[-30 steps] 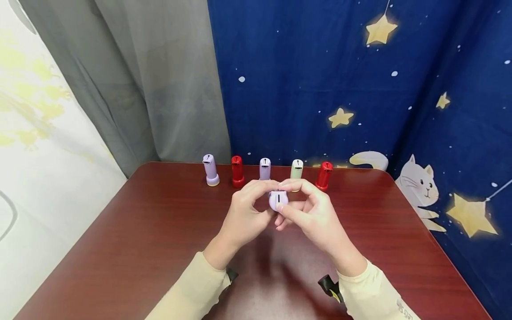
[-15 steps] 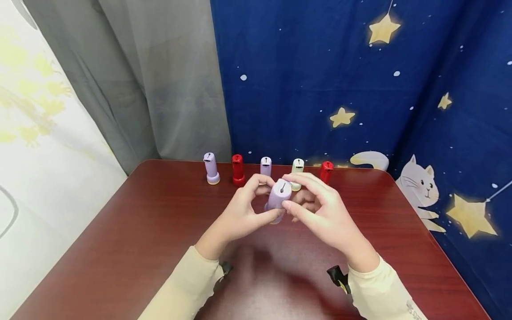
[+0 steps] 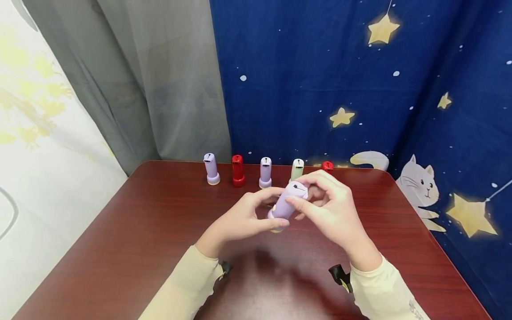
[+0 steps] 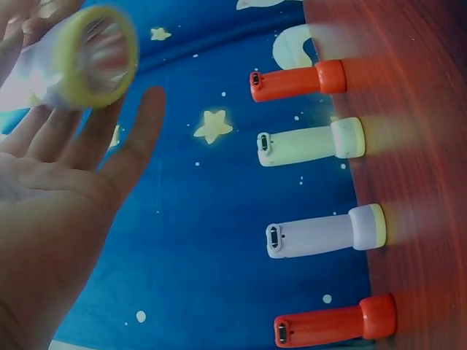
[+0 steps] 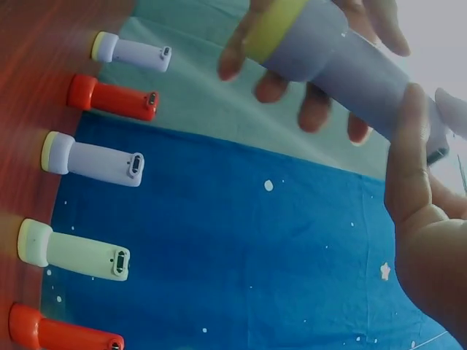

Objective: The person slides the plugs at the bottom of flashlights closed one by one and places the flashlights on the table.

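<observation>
Both hands hold one lilac cylinder with a yellow ring at its lower end, above the middle of the dark red table. It leans with its top to the right. My left hand grips the ringed lower end between thumb and fingers. My right hand pinches the upper end. The left wrist view shows the yellow ring end-on above my left palm. In the right wrist view the cylinder lies across the fingers of both hands.
A row of similar cylinders stands upright along the table's far edge: lilac, red, lilac, pale green and red, the last half hidden by my right hand. A blue star cloth and grey curtain hang behind.
The held cylinder has turned from pointing at the camera to leaning rightward. My right hand rose toward the far right and now covers the right red cylinder.
</observation>
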Demonstrator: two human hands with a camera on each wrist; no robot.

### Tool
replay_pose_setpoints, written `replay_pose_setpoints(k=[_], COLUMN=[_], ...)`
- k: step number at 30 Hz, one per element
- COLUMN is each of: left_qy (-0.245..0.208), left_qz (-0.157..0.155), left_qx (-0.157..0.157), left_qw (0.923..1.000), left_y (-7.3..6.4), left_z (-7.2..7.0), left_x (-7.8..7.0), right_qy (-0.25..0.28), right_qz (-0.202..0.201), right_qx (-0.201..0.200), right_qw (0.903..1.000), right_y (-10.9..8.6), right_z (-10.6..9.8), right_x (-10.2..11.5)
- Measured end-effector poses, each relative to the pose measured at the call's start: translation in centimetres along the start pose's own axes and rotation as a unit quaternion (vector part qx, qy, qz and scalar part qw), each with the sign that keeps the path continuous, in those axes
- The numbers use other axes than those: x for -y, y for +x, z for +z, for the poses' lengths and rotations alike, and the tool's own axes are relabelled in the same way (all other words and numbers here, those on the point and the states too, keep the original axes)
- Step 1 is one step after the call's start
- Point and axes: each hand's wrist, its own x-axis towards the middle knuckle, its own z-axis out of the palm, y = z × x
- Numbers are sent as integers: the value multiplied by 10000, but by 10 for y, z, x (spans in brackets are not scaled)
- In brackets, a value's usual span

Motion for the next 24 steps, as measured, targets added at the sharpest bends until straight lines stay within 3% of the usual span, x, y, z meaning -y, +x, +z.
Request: replay_pose_setpoints(k=[4, 7, 15, 24], left_qy=[-461, -649, -203, 179], left_qz=[-277, -374, -55, 74], left_qx=[-235, -374, 118, 166], left_qw=[9983, 9965, 9997, 9997], left_y=[1, 1, 0, 0], left_z=[2, 2, 0, 1], left_x=[1, 1, 4, 7], right_qy=[167, 73, -714, -1093], right_qz=[570, 875, 909, 1074], right_qx=[-356, -296, 119, 244], right_qw=[9976, 9957, 9932, 9879], right_y=[1, 2, 2, 3], right_z=[-2, -4, -12, -17], right_x=[3, 3, 0, 0])
